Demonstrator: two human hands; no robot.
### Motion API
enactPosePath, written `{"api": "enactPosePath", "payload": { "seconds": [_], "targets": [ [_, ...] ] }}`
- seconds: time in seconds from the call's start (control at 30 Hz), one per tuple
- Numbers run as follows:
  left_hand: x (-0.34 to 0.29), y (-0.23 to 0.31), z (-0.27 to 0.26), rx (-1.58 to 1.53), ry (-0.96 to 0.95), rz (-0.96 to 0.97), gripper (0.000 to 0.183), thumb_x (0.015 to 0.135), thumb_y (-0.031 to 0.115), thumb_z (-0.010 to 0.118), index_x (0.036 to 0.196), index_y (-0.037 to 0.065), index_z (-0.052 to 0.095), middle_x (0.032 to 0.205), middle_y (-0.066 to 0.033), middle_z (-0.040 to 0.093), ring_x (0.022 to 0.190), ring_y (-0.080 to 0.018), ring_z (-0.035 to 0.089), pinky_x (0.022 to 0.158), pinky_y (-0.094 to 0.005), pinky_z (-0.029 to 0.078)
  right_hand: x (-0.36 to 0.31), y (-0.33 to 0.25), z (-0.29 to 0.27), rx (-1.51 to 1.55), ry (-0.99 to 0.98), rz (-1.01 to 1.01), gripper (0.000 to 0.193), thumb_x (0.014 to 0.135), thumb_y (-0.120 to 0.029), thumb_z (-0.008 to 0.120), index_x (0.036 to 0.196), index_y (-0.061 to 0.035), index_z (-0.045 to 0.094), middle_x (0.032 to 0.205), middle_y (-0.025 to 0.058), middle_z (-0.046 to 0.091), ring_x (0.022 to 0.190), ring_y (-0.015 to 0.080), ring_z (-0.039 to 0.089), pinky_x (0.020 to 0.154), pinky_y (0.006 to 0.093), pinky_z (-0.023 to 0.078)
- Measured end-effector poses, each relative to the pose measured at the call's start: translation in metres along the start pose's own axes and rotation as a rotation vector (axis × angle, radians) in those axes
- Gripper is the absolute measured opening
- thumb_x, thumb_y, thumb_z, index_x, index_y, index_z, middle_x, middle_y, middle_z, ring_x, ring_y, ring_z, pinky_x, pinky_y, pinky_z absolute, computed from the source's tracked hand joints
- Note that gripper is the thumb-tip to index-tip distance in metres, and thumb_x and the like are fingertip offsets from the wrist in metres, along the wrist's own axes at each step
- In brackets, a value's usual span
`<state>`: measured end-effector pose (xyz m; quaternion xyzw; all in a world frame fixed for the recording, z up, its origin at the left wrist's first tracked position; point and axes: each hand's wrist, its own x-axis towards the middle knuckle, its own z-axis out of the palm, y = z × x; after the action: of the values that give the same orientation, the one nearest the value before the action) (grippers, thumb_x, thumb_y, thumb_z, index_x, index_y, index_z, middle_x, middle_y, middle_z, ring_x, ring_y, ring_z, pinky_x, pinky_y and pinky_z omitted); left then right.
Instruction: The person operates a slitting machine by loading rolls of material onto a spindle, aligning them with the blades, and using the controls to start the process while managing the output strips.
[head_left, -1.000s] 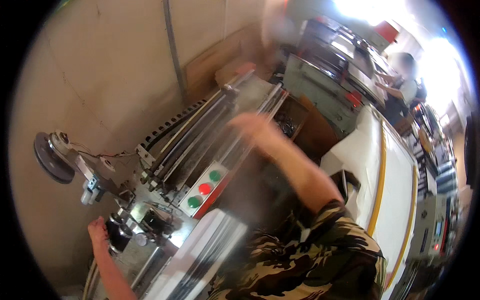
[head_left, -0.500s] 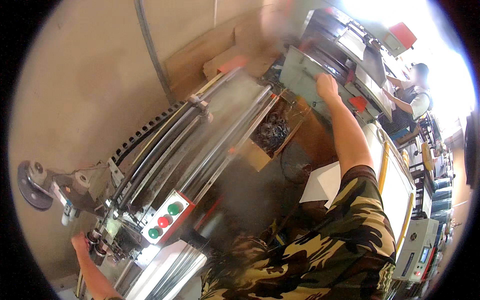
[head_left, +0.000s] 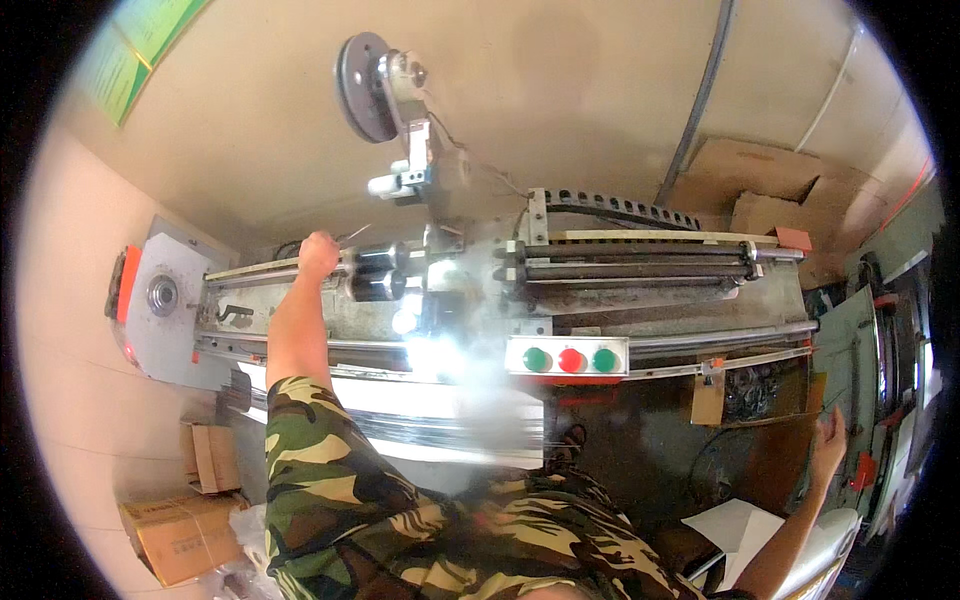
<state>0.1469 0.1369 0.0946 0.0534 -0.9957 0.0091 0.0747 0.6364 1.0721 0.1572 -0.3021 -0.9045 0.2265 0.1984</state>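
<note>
The left hand [head_left: 319,257] curls its fingers beside two black tubes [head_left: 378,286] on a long machine [head_left: 590,272], left of middle; I can't tell if they grip anything. The right hand [head_left: 830,445] is at lower right, its fingers too small to tell.

This looks like a workshop: a long railed machine [head_left: 640,272] carries a button panel [head_left: 569,345]. Cardboard boxes [head_left: 185,540] sit near the machine's left end, cardboard sheets [head_left: 750,172] behind its right.
</note>
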Motion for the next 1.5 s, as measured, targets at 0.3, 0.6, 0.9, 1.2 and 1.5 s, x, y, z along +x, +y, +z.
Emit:
{"api": "enactPosePath", "payload": {
  "seconds": [0.3, 0.6, 0.9, 1.2, 1.5],
  "targets": [
    [-0.011, -0.026, 0.087, -0.553, -0.429, -0.272, 0.020, 0.091, 0.021, 0.062, 0.090, 0.005, 0.074, 0.074, -0.0126, 0.069, 0.064, -0.0270, 0.065, 0.057, -0.0411, 0.051, -0.072, -0.175, 0.088, 0.410, -0.103, -0.001, 0.046, 0.094, -0.007, 0.067, 0.138, 0.0015, 0.054, 0.126, 0.0165, 0.065, 0.102, 0.0172, 0.065, 0.093, 0.0307, 0.050],
    [-0.065, -0.010, 0.035, -1.307, -0.667, -0.197, 0.010, 0.091, 0.006, 0.060, 0.084, 0.004, 0.066, 0.057, 0.0028, 0.048, 0.045, -0.0096, 0.039, 0.041, -0.0267, 0.024, -0.118, -0.256, 0.144, 0.437, -0.150, 0.021, 0.040, 0.091, -0.001, 0.067, 0.130, 0.0025, 0.061, 0.117, 0.0151, 0.069, 0.097, 0.0153, 0.067, 0.084, 0.0294, 0.054],
    [0.003, 0.069, -0.040, -0.104, -0.453, 0.603, 0.027, 0.083, 0.022, 0.055, 0.069, 0.002, 0.066, 0.070, -0.0218, 0.063, 0.064, -0.0355, 0.061, 0.059, -0.0460, 0.045, -0.186, -0.285, 0.157, 0.223, -0.103, 0.075, 0.029, 0.088, -0.015, 0.073, 0.114, -0.0024, 0.072, 0.108, 0.0115, 0.075, 0.094, 0.0159, 0.071, 0.085, 0.0309, 0.055],
    [-0.099, 0.200, -0.067, -0.567, 0.113, 0.998, 0.014, 0.088, 0.010, 0.056, 0.078, 0.002, 0.062, 0.071, -0.0143, 0.062, 0.064, -0.0331, 0.059, 0.059, -0.0475, 0.047, -0.204, -0.174, 0.126, 0.226, 0.059, -0.003, 0.032, 0.092, -0.026, 0.071, 0.114, -0.0030, 0.069, 0.108, 0.0142, 0.073, 0.096, 0.0272, 0.071, 0.085, 0.0365, 0.056],
    [-0.214, 0.421, -0.124, -0.665, 0.260, 1.029, 0.009, 0.085, 0.010, 0.063, 0.083, 0.002, 0.064, 0.077, -0.0144, 0.064, 0.069, -0.0320, 0.062, 0.063, -0.0461, 0.049, -0.170, -0.013, -0.045, 0.276, 0.425, 0.391, 0.023, 0.090, -0.023, 0.070, 0.102, -0.0041, 0.074, 0.097, 0.0132, 0.072, 0.091, 0.0264, 0.068, 0.081, 0.0366, 0.053]
  ]
}}
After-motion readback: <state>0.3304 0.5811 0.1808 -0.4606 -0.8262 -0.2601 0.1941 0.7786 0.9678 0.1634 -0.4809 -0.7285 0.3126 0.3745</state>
